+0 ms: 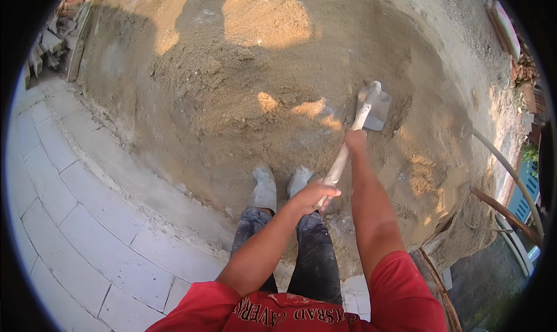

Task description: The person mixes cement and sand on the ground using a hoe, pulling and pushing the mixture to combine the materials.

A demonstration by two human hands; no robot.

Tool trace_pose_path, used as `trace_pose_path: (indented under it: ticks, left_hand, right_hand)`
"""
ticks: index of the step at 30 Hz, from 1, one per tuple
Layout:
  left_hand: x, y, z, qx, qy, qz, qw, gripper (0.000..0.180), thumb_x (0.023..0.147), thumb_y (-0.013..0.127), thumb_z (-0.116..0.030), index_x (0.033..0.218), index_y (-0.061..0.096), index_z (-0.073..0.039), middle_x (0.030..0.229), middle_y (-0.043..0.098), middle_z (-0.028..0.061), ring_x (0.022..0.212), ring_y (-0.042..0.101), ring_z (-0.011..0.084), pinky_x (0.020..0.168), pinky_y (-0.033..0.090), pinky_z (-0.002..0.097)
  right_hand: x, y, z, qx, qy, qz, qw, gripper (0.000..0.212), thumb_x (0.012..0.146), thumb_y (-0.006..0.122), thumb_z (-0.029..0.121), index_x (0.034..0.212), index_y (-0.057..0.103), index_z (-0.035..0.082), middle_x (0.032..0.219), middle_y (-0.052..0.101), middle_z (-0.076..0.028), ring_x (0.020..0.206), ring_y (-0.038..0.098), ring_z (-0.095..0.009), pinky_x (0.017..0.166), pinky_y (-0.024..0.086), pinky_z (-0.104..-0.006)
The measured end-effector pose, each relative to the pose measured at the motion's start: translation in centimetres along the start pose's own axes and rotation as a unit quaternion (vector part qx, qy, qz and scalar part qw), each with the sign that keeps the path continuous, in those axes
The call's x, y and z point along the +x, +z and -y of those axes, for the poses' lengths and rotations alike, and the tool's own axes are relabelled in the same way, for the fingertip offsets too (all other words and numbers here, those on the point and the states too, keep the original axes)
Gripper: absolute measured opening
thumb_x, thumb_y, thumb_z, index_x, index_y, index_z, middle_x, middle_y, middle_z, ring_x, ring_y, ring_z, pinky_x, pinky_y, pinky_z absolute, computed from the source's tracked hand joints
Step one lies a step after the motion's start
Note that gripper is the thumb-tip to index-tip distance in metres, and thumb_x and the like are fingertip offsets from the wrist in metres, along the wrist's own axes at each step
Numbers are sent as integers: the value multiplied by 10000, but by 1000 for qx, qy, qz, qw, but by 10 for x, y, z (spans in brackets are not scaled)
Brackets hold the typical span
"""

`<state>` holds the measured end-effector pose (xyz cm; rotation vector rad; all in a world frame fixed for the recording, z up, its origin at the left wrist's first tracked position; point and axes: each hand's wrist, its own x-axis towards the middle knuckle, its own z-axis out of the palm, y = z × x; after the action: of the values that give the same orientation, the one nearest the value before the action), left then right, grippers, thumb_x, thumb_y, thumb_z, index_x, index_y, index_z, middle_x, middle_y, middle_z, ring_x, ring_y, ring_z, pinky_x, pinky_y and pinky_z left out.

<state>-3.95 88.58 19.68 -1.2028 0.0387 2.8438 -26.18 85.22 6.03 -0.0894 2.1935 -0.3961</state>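
Note:
A hoe (340,164) with a pale wooden handle slants up and to the right in front of me. Its broad grey metal blade (378,113) rests on the sand at the far end. My left hand (316,194) is wrapped round the near end of the handle, close to my thighs. Higher up, nearer the blade, my right hand (355,139) grips the same handle with the arm stretched out. Damp brown sand (232,94) spreads around the blade and under my boots (264,187), which are coated in grey.
Pale paving blocks (98,227) curve along the left side. Stacked wood pieces (49,45) lie at the far left. On the right, a bent pole (505,164) and a wooden stick (503,213) jut over the edge of the sand. A concrete strip (464,36) bounds the far right.

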Motion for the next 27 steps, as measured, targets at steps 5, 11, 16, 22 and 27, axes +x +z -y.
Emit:
trace_pose_path:
  ticks: [5,11,16,22,27]
  left_hand:
    - [-61,-81,-39,69,-24,-111,991,251,796,732,-137,957,557,-56,644,512,-6,507,476,94,437,362,267]
    - [-321,-55,-49,280,-54,-116,952,291,829,702,-158,1042,548,-34,697,537,17,554,530,105,454,422,290]
    - [-524,-22,-10,369,-38,-126,920,465,846,686,-170,1241,484,-30,740,547,38,599,570,130,501,465,308]
    - [-575,27,8,407,40,-74,909,585,826,701,-155,1342,447,-47,753,558,46,579,567,131,477,474,311]
    - [-535,41,-5,536,95,-85,834,490,768,731,-180,1225,578,-95,841,664,103,644,650,197,532,521,346]
  right_hand:
    - [-51,109,21,119,87,139,979,342,873,610,159,1046,545,-129,789,595,-183,598,608,-290,538,508,-446]
    - [-284,143,39,299,96,171,934,166,939,550,102,1022,450,-2,743,530,-105,554,559,-221,494,516,-387]
    - [-519,99,97,361,100,316,872,130,995,532,121,1008,425,49,819,521,-99,673,572,-223,633,572,-460]
    - [-524,5,137,393,-64,292,870,173,954,582,118,1052,490,9,823,569,-102,752,639,-278,668,578,-440]
    - [-459,-90,183,460,-70,205,861,147,981,571,204,994,501,75,774,494,-55,659,515,-205,627,505,-403]
